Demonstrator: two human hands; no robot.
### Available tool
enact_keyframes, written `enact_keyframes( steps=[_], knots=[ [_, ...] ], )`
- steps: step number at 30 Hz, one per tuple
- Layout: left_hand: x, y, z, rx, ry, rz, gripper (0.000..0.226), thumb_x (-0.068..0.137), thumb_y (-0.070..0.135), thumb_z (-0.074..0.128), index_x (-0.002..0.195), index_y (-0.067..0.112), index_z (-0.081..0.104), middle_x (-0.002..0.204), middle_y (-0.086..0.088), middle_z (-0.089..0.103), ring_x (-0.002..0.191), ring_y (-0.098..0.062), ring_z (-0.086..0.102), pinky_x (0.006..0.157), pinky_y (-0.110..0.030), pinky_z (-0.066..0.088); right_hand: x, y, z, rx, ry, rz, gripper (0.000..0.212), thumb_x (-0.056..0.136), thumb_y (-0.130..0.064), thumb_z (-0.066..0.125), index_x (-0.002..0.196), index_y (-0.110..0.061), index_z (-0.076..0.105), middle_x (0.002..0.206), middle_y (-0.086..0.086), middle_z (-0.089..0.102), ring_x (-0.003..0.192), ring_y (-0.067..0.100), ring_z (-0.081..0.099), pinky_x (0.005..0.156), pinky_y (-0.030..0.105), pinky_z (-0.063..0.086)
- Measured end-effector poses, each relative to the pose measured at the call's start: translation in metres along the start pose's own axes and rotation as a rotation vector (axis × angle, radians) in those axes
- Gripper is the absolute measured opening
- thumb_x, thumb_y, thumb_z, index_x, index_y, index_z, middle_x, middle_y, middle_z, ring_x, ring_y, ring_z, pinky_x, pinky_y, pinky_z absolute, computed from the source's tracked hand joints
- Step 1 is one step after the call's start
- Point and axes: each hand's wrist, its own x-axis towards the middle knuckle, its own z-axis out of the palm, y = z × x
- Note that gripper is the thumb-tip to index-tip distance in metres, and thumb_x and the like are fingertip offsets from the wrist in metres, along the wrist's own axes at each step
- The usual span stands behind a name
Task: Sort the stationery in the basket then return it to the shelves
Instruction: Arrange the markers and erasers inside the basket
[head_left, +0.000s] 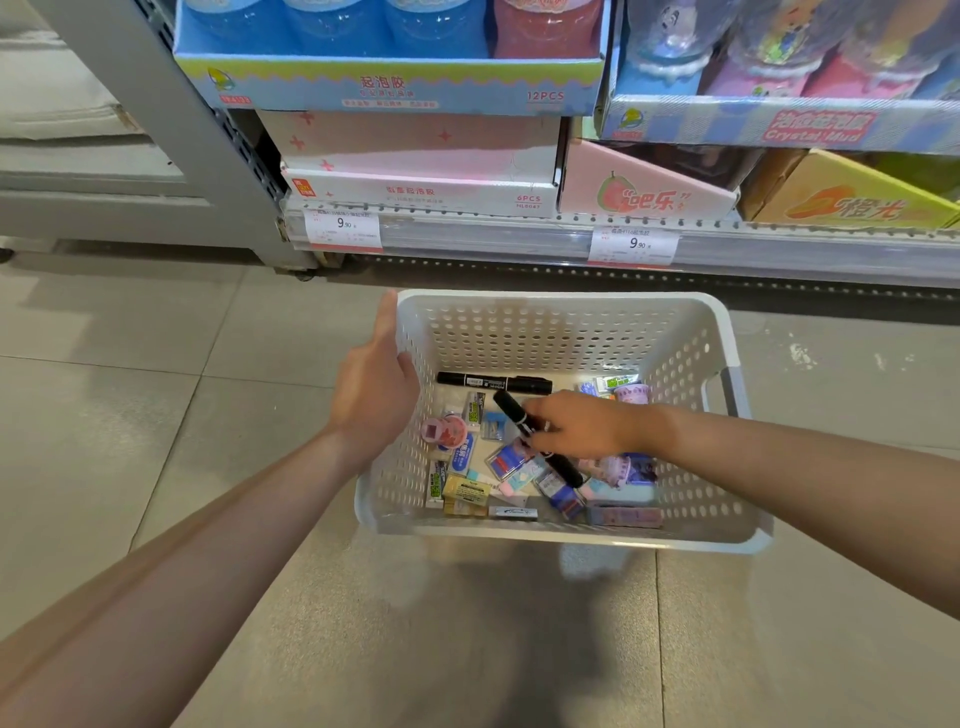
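A white perforated basket (571, 322) sits on the tiled floor in front of the shelves. It holds several erasers, small boxes and tape rolls. My left hand (376, 384) grips the basket's left rim. My right hand (576, 423) is inside the basket and pinches a black marker (511, 410) that lies diagonally over the other items. A second black marker (493, 383) lies flat near the basket's far wall. A pink round tape dispenser (444, 431) rests at the left side of the basket.
The bottom shelf edge (519, 236) carries two 9.90 price tags. On it stand a pink box (415, 171), a blue display box (389, 85) above it and a Crystal Mud box (779, 122) to the right. A grey upright post (171, 104) stands at left.
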Motion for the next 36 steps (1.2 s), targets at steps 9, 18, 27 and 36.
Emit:
enact_keyframes(
  steps=[9, 18, 27, 36],
  knots=[
    [0.0, -0.002, 0.001, 0.064, -0.003, -0.005, 0.065, 0.098, 0.009, 0.039, 0.152, 0.017, 0.004, 0.069, -0.018, 0.062, 0.057, -0.033, 0.061, 0.053, -0.05, 0.054, 0.034, -0.001, 0.002, -0.022, 0.193, 0.083, 0.032, 0.096, -0.028, 0.049, 0.119, -0.006, 0.051, 0.097, 0.011, 0.063, 0.083, 0.023, 0.056, 0.071, 0.029, 0.043],
    [0.001, -0.001, 0.001, 0.01, 0.0, -0.043, 0.065, 0.097, 0.009, 0.041, 0.152, 0.021, 0.007, 0.07, -0.013, 0.061, 0.056, -0.026, 0.059, 0.053, -0.047, 0.052, 0.08, -0.006, 0.013, -0.063, 0.128, 0.089, 0.042, 0.086, -0.009, 0.056, 0.127, -0.009, 0.054, 0.122, 0.011, 0.059, 0.107, 0.028, 0.058, 0.086, 0.036, 0.05],
    [0.002, -0.003, 0.001, -0.022, -0.002, -0.04, 0.065, 0.097, 0.009, 0.042, 0.152, 0.025, 0.009, 0.073, -0.009, 0.062, 0.057, -0.022, 0.059, 0.055, -0.048, 0.054, 0.065, -0.002, 0.015, -0.061, -0.027, 0.091, 0.049, 0.089, -0.016, 0.056, 0.137, -0.009, 0.046, 0.135, 0.011, 0.046, 0.121, 0.026, 0.048, 0.1, 0.033, 0.041],
    [0.004, -0.005, 0.003, -0.018, -0.01, -0.046, 0.065, 0.097, 0.01, 0.041, 0.151, 0.027, 0.008, 0.075, -0.011, 0.063, 0.061, -0.027, 0.062, 0.057, -0.05, 0.055, 0.057, -0.026, 0.008, 0.169, -0.116, 0.19, 0.035, 0.086, 0.0, 0.049, 0.12, -0.004, 0.053, 0.084, 0.007, 0.058, 0.06, 0.013, 0.051, 0.04, 0.014, 0.044]
  ],
)
